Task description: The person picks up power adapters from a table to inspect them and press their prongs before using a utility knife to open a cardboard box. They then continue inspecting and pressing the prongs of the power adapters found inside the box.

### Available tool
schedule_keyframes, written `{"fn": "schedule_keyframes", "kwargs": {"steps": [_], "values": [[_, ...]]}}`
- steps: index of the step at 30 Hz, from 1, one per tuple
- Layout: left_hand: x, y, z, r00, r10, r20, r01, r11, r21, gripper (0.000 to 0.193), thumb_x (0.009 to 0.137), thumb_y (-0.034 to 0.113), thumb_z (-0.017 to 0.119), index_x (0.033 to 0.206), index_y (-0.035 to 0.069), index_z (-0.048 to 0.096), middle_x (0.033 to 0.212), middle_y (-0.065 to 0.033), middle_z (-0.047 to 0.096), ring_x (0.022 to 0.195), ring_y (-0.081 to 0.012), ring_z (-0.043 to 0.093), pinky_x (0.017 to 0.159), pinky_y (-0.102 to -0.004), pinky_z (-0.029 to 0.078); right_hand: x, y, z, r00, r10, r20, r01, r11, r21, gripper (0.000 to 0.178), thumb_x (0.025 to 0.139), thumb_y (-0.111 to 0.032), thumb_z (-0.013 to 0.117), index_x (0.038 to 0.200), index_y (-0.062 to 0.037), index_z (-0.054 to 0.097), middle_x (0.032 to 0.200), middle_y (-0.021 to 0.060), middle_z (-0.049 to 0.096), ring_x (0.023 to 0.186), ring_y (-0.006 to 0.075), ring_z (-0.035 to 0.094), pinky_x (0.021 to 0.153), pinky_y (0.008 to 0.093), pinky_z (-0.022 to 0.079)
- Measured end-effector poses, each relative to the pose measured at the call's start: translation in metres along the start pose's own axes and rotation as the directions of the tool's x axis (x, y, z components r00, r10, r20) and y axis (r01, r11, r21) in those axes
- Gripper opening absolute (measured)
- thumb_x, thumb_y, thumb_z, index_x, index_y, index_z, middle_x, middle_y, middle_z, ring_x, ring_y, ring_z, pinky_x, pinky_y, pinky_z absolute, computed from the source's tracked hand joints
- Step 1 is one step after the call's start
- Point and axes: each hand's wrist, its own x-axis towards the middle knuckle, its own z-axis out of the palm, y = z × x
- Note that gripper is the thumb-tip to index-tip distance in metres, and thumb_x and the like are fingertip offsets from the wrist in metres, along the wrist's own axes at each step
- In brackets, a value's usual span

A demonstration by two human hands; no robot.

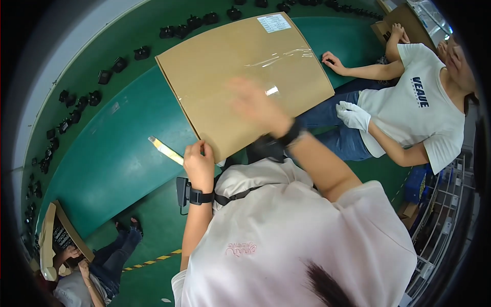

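Observation:
A large, closed brown cardboard box (199, 66) lies on the green table in front of me, with clear tape across its top and a white label (273, 23) at its far end. At its near left corner is my left hand (199, 161), fingers curled closed on the edge. A yellow box cutter (166, 149) lies beside that hand, its near end meeting the hand. Over the box top passes my right hand (261, 107), smeared by motion; its fingers do not show clearly, and whether it touches the cardboard I cannot tell.
A co-worker (409, 102) sits at the right, one bare hand by the box, the other in a white glove (354, 115). Another person (84, 284) handles an open carton (51, 240) at lower left. Small black parts (119, 64) line the green strip beyond the table (117, 148).

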Motion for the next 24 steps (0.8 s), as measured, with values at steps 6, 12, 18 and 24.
{"fn": "schedule_keyframes", "kwargs": {"steps": [6, 12, 18, 24], "values": [[-0.008, 0.014, 0.001, 0.998, -0.046, -0.048, 0.043, 0.997, -0.057, 0.031, 0.082, 0.02, 0.061, 0.106, 0.0, 0.056, 0.086, -0.0087, 0.06, 0.075, -0.0191, 0.059, 0.066, -0.0338, 0.047, -0.12, 0.17, -0.152, 0.389, 0.736, -0.554, -0.701, 0.626, 0.341, 0.047, 0.084, -0.009, 0.054, 0.125, 0.0058, 0.04, 0.113, 0.0144, 0.056, 0.098, 0.0195, 0.056, 0.08, 0.0276, 0.046], [-0.04, 0.026, 0.025, 0.731, -0.677, 0.078, 0.437, 0.378, -0.816, 0.026, 0.086, 0.017, 0.059, 0.104, -0.001, 0.054, 0.09, -0.004, 0.058, 0.079, -0.0155, 0.055, 0.071, -0.0279, 0.043, -0.15, 0.228, -0.151, 0.215, 0.776, -0.593, -0.498, 0.609, 0.617, 0.042, 0.085, -0.017, 0.059, 0.12, 0.0051, 0.048, 0.104, 0.0102, 0.059, 0.091, 0.0152, 0.057, 0.079, 0.0252, 0.044], [-0.061, 0.021, 0.055, 0.727, -0.686, 0.006, 0.353, 0.366, -0.861, 0.025, 0.089, 0.024, 0.056, 0.106, 0.005, 0.05, 0.1, -0.0024, 0.056, 0.089, -0.0105, 0.05, 0.077, -0.028, 0.04, -0.165, 0.191, -0.119, 0.336, 0.826, -0.452, -0.385, 0.559, 0.734, 0.034, 0.086, -0.019, 0.061, 0.111, 0.0037, 0.054, 0.1, 0.0068, 0.061, 0.088, 0.0113, 0.056, 0.08, 0.0232, 0.044], [-0.063, 0.029, 0.076, 0.622, -0.778, -0.089, 0.279, 0.327, -0.903, 0.026, 0.09, 0.031, 0.055, 0.1, 0.008, 0.05, 0.103, -0.0026, 0.055, 0.092, -0.0094, 0.049, 0.075, -0.0251, 0.039, -0.164, 0.188, -0.113, 0.347, 0.834, -0.43, -0.372, 0.543, 0.753, 0.031, 0.087, -0.017, 0.06, 0.11, 0.0028, 0.054, 0.102, 0.0063, 0.06, 0.089, 0.0111, 0.055, 0.082, 0.0236, 0.043]]}}
